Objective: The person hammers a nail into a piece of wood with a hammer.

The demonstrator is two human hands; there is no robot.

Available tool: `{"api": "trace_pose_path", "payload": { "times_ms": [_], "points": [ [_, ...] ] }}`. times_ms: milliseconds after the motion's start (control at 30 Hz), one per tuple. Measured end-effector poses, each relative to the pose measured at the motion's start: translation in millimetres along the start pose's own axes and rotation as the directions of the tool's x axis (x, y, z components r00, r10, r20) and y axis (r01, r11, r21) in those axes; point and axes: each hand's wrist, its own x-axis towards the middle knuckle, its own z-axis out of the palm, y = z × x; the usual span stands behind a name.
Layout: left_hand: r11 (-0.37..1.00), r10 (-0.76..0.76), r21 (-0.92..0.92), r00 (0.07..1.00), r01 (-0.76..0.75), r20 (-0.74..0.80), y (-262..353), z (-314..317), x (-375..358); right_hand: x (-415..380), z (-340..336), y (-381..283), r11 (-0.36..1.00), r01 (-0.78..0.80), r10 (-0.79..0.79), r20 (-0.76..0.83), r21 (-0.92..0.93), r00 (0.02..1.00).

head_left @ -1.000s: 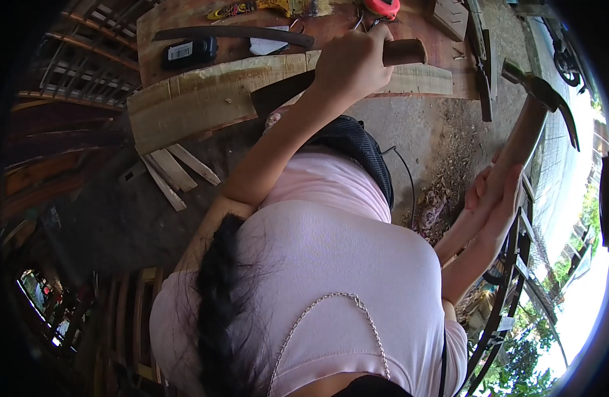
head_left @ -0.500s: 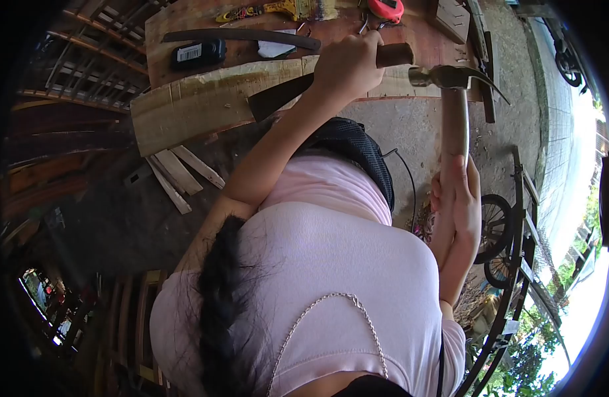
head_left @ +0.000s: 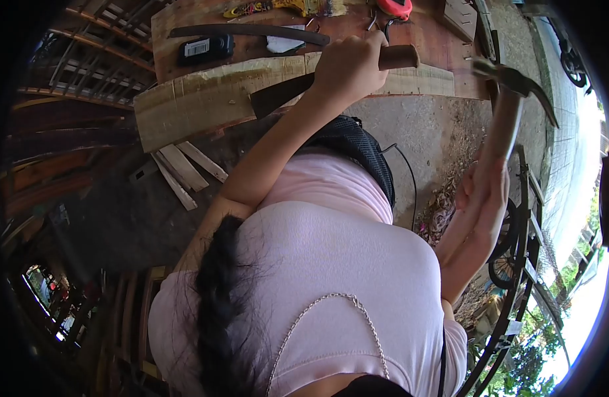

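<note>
My left hand [head_left: 349, 66] is closed around a blade tool; its wooden handle [head_left: 399, 57] sticks out on the right of the fist. The dark blade [head_left: 281, 96] comes out on the left and lies across a pale wooden board [head_left: 198, 92] at the bench's near edge. On the right, my right hand [head_left: 486, 188] is wrapped round a hammer [head_left: 509, 109], held up beyond the bench's right end. The hammer's claw points to the right, its striking face to the left, apart from the blade tool.
On the wooden bench [head_left: 436, 49] are a dark curved strip [head_left: 251, 31], a black case with a label [head_left: 206, 49], a brush [head_left: 288, 6], a red tape measure [head_left: 395, 8] and a block with nails [head_left: 458, 18]. Wood offcuts [head_left: 183, 169] lie lower left; bicycle wheels stand at right.
My right hand has swung the hammer to the right, away from the wooden handle's end. My left hand keeps its grip, and the view has shifted slightly.
</note>
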Motion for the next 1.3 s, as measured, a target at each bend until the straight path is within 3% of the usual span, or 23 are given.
{"api": "trace_pose_path", "payload": {
  "times_ms": [67, 133, 167, 267, 300, 333, 400, 467, 500, 600, 700, 800, 867, 933, 1000, 1033, 1100, 1300],
  "points": [
    [1.000, 0.029, -0.007, 0.998, -0.029, -0.051, -2, -2, 0, 4, 5, 6, 0.974, 0.005, -0.036, 0.132, 0.226, 0.991],
    [0.999, -0.035, -0.013, 0.999, 0.035, 0.014, -2, 0, 0, 2, 26, 17, 0.990, -0.134, 0.137, 0.065, -0.049, 0.988],
    [0.999, -0.031, -0.009, 0.999, 0.031, 0.011, -5, 3, -2, 6, 22, 27, 0.984, -0.133, 0.154, 0.181, -0.122, 0.971],
    [0.997, -0.046, 0.059, 0.997, 0.042, 0.070, -14, 7, -8, 4, 12, 20, 0.982, -0.159, 0.169, 0.094, -0.106, 0.981],
    [0.997, -0.047, 0.061, 0.997, 0.043, 0.062, -13, 6, -9, 4, 3, 19, 0.995, -0.098, 0.096, 0.125, 0.009, 0.987],
    [0.997, -0.044, 0.063, 0.998, 0.041, 0.051, -11, 4, -8, 4, -1, 19, 0.990, -0.071, 0.064, 0.059, 0.125, 0.996],
    [0.997, -0.054, 0.053, 0.997, 0.051, 0.052, -10, 3, -6, 11, -3, 29, 0.928, -0.013, -0.063, 0.191, 0.373, 0.980],
    [0.997, -0.061, 0.047, 0.997, 0.058, 0.054, -12, 2, -5, 9, 15, 39, 0.952, -0.165, 0.117, 0.190, 0.259, 0.975],
    [0.996, -0.067, 0.055, 0.996, 0.064, 0.059, -17, 1, -6, 7, 20, 45, 0.974, -0.223, 0.209, 0.239, 0.034, 0.948],
    [0.994, -0.085, 0.078, 0.994, 0.080, 0.073, -17, 3, -5, 8, 11, 44, 0.983, -0.153, 0.170, 0.198, -0.101, 0.965],
    [0.993, -0.077, 0.099, 0.993, 0.069, 0.084, -18, 7, -9, 9, 1, 38, 0.975, -0.048, 0.026, 0.104, 0.218, 0.994],
    [0.991, -0.058, 0.125, 0.993, 0.044, 0.107, -17, 3, -10, 11, 17, 53, 0.986, -0.096, 0.070, 0.191, 0.136, 0.979],
    [0.985, -0.069, 0.165, 0.990, 0.049, 0.121, -20, -3, -9, 8, 25, 59, 0.981, -0.181, 0.195, 0.301, -0.075, 0.933],
    [0.982, -0.142, 0.136, 0.984, 0.128, 0.103, -31, -9, -14, 4, 27, 54, 0.964, -0.230, 0.257, 0.237, -0.136, 0.937],
    [0.986, -0.114, 0.120, 0.993, 0.113, 0.004, -25, -10, -17, 3, 31, 55, 0.985, -0.173, 0.173, 0.027, -0.007, 0.985],
    [0.995, -0.091, 0.028, 0.996, 0.091, -0.016, -25, -11, -18, 3, 36, 43, 0.980, -0.196, 0.196, -0.045, 0.017, 0.979],
    [0.995, -0.058, 0.083, 0.997, 0.063, -0.052, -23, -15, -22, 15, 32, 43, 0.986, -0.144, 0.155, -0.154, 0.083, 0.976],
    [0.984, -0.098, 0.151, 0.994, 0.089, 0.049, -38, -32, -31, 37, 42, 41, 0.996, -0.084, 0.083, -0.030, -0.031, 0.996]
  ]
}}
